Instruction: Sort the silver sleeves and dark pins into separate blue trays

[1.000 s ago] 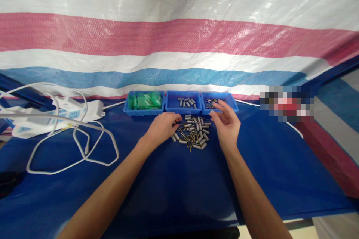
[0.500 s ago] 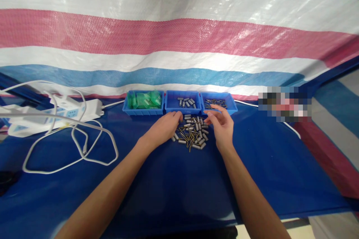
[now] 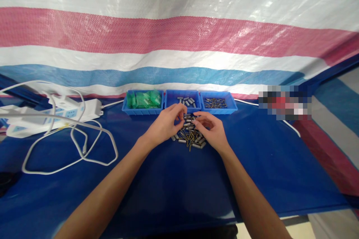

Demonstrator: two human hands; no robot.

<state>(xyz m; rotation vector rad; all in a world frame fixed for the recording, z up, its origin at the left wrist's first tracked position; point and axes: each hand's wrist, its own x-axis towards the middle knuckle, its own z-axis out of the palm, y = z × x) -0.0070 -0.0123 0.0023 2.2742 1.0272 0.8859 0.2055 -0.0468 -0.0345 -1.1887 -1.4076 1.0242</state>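
A loose pile of grey metal cylinders (image 3: 182,141) and thin brass-coloured pins (image 3: 190,145) lies on the blue table top. Over its left side is my left hand (image 3: 168,124), thumb and forefinger pinched; whatever is between them is too small to make out. From the right, my right hand (image 3: 211,131) reaches over the pile with its thumb and fingers closed at the tips, and their contents cannot be made out either. The fingertips of both hands are close together but apart. Part of the pile is hidden beneath my right hand.
Behind the pile stand three blue bins: one with green plastic packets (image 3: 144,99), a middle bin (image 3: 171,97) with grey cylinders, and a right bin (image 3: 231,104) with thin pins. White power strips (image 3: 89,110) and a looped cable (image 3: 116,149) lie at left. A striped sheet (image 3: 179,33) hangs behind.
My right hand has moved left and down from the right bin's front edge to the pile, its fingers closing. My left hand has turned slightly, its pinch now facing the right hand.
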